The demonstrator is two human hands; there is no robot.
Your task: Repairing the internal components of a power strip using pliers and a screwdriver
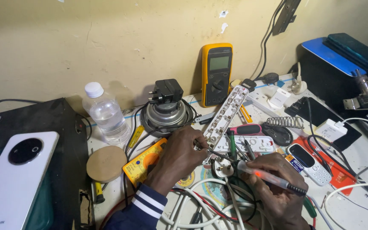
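- The left hand (177,155) is closing its fingers on a thin black probe (211,150), whose tip is touching the lower end of the white power strip (226,117).
- The right hand (275,189) is gripping a glowing tester pen (265,175) near the white plug (223,168).
- The strip is lying tilted toward 1 o'clock at the counter (363,166) centre.
- A yellow multimeter (216,74) is standing at 12 o'clock, a water bottle (106,113) at 10 o'clock.

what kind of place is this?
Likely a small electronics repair bench: a yellow multimeter leans on the wall, an opened power strip is held by the left hand, and the right hand holds a lit tester pen.
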